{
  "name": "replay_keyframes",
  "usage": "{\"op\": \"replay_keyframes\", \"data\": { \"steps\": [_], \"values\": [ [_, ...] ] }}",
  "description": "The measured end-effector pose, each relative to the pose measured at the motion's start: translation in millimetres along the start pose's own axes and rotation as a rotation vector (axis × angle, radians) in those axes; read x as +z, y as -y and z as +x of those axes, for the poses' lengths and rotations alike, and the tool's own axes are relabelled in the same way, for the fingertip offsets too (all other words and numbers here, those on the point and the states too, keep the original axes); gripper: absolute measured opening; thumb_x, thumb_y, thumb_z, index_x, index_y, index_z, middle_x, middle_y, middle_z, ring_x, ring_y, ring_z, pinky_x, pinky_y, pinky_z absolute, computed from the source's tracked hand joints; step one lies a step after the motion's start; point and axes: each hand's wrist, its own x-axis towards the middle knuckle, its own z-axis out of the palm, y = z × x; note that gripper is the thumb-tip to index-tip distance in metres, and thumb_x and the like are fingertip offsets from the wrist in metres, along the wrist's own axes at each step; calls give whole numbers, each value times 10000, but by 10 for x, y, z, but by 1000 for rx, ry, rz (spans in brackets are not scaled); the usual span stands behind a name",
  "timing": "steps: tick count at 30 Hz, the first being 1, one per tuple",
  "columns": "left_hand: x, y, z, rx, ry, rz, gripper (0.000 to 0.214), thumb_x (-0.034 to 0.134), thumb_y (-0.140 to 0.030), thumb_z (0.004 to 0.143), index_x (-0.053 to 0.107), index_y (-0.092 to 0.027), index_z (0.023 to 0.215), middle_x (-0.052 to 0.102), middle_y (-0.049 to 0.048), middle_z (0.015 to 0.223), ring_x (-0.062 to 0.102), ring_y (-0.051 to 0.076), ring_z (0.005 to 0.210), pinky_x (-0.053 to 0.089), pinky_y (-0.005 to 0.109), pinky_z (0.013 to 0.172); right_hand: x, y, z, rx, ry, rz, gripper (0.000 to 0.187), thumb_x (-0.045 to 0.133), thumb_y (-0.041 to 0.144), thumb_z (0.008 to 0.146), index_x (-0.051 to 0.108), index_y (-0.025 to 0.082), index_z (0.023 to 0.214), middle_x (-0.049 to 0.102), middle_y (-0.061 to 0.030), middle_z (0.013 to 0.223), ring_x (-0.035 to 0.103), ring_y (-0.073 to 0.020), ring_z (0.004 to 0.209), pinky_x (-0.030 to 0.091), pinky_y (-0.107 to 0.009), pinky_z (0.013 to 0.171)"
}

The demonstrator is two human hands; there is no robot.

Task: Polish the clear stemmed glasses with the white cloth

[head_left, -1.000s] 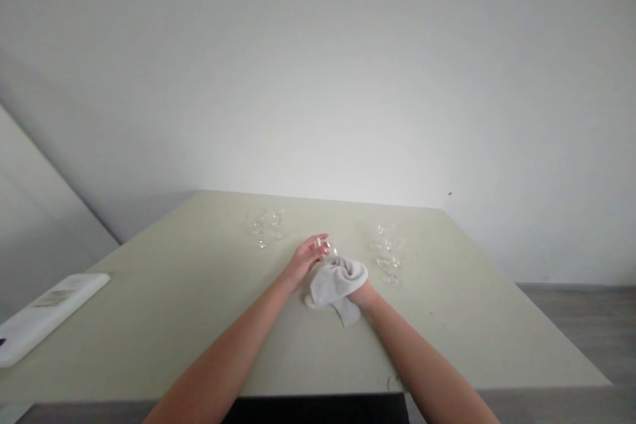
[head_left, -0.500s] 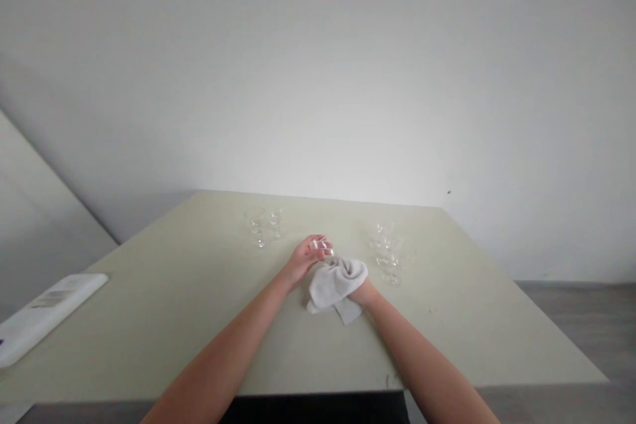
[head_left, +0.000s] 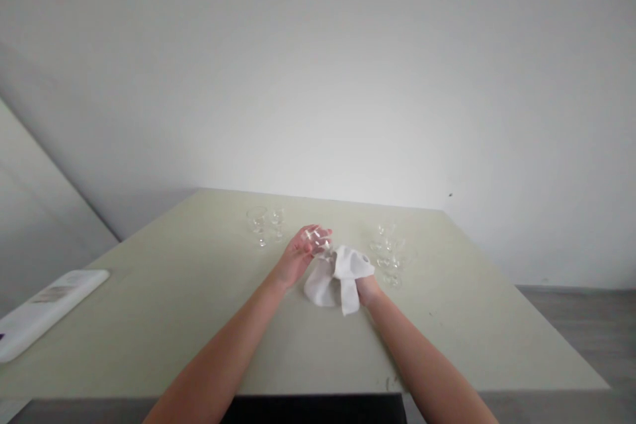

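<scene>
My left hand [head_left: 298, 254] is curled around a small clear glass [head_left: 318, 239] held just above the pale table [head_left: 173, 291]. My right hand [head_left: 366, 288] is mostly hidden under a white cloth [head_left: 338, 273] that it grips; the cloth touches the glass from the right. Two clear stemmed glasses [head_left: 264, 224] stand behind and to the left of my left hand. A cluster of clear stemmed glasses [head_left: 390, 253] stands just right of the cloth.
A flat white oblong object [head_left: 44, 311] lies at the table's left edge. A plain white wall rises behind the table. Grey floor [head_left: 586, 324] shows to the right, past the table's right edge.
Both hands have lifted slightly and moved away from me. The cloth has shifted up and now hangs more loosely below my right hand.
</scene>
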Motion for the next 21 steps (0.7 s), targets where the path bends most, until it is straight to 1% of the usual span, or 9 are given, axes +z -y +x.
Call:
{"op": "replay_keyframes", "data": {
  "steps": [3, 5, 7, 9, 12, 14, 17, 21],
  "values": [
    [-38, -46, 27, 99, -147, 14, 610, 820, -472, 649, 563, -247, 1155, 593, 103, 1296, 609, 229, 1095, 464, 382, 944, 0, 16, 45, -28, -50, 4, 333, 708, 415, 732, 666, 178, 961, 736, -48, 919, 666, -184, 804, 535, -299, 767],
    [-41, -48, 31, 121, -180, 52, 598, 820, -446, 659, 551, -249, 1155, 587, 99, 1302, 605, 218, 1102, 457, 382, 966, 14, 0, 52, -2, -71, 2, 337, 698, 416, 722, 671, 182, 964, 737, -49, 957, 674, -196, 863, 535, -311, 802],
    [-11, -24, 20, 122, -159, 109, 589, 824, -407, 665, 543, -237, 1154, 596, 104, 1283, 606, 218, 1097, 454, 391, 976, 42, -36, 48, 33, -87, 5, 324, 702, 410, 694, 674, 191, 931, 740, -44, 962, 679, -208, 890, 536, -327, 823],
    [48, 10, -1, 128, -109, 205, 597, 839, -354, 654, 538, -225, 1154, 601, 112, 1265, 602, 230, 1098, 463, 399, 963, 71, -76, 44, 35, -96, 4, 299, 702, 400, 680, 670, 194, 895, 743, -40, 949, 681, -215, 881, 539, -342, 816],
    [152, 51, -42, 153, -27, 406, 607, 845, -260, 645, 533, -224, 1165, 588, 118, 1276, 578, 249, 1138, 473, 400, 947, 78, -103, 50, -20, -96, -36, 288, 686, 398, 695, 679, 182, 885, 744, -50, 933, 678, -213, 836, 541, -341, 772],
    [207, 65, -68, 173, 1, 515, 599, 828, -232, 664, 529, -228, 1182, 576, 122, 1297, 560, 257, 1170, 465, 408, 961, 54, -90, 57, -54, -112, -71, 293, 674, 415, 705, 689, 174, 872, 746, -55, 898, 672, -206, 805, 537, -330, 747],
    [248, 73, -94, 200, -7, 583, 602, 812, -230, 682, 517, -228, 1207, 569, 130, 1309, 546, 266, 1196, 460, 420, 974, 8, -47, 59, -71, -147, -140, 300, 675, 443, 699, 688, 167, 815, 744, -51, 830, 660, -192, 760, 529, -312, 730],
    [227, 65, -74, 203, -34, 586, 606, 810, -235, 682, 510, -237, 1208, 568, 124, 1311, 553, 262, 1188, 474, 403, 952, -23, 6, 40, -41, -147, -240, 312, 629, 469, 735, 673, 161, 766, 735, -49, 778, 645, -175, 691, 524, -303, 704]
  ]
}}
